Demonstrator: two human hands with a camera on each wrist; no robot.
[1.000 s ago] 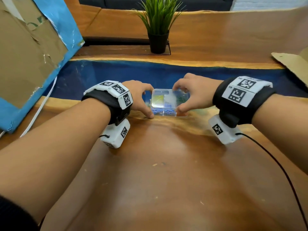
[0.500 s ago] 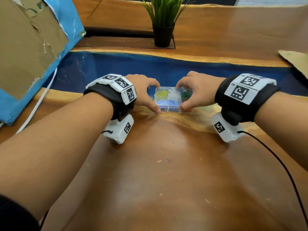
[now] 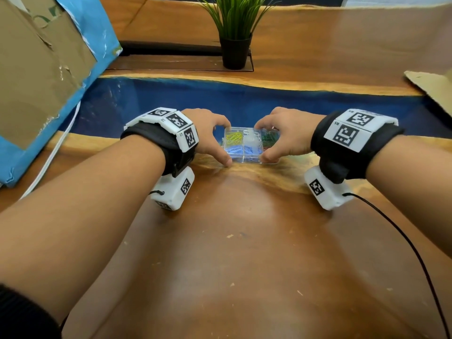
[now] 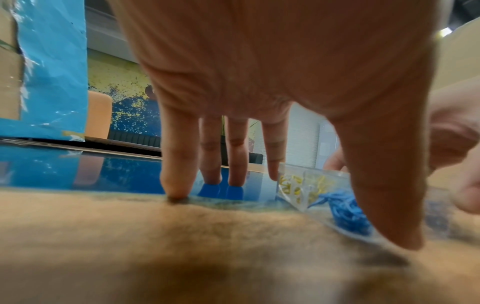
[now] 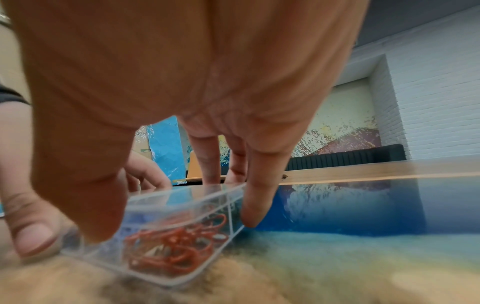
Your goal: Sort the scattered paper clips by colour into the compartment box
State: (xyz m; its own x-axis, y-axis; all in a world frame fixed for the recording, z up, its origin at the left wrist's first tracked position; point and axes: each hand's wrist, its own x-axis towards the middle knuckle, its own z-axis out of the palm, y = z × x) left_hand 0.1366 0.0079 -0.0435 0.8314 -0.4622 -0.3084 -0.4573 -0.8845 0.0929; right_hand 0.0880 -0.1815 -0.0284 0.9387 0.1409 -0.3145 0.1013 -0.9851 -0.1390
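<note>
Gripping each end, left hand point(image 3: 210, 133) and right hand point(image 3: 286, 133), clear compartment box point(image 3: 247, 149) of colour-sorted clips.

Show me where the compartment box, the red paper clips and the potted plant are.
compartment box point(image 3: 247, 159), head view, clear near wall.
red paper clips point(image 5: 176, 244), right wrist view, middle of the pile.
potted plant point(image 3: 235, 53), head view, black pot.

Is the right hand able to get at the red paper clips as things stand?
Probably not directly: the right hand grips the clear compartment box, whose lid looks closed over the red paper clips.
</note>
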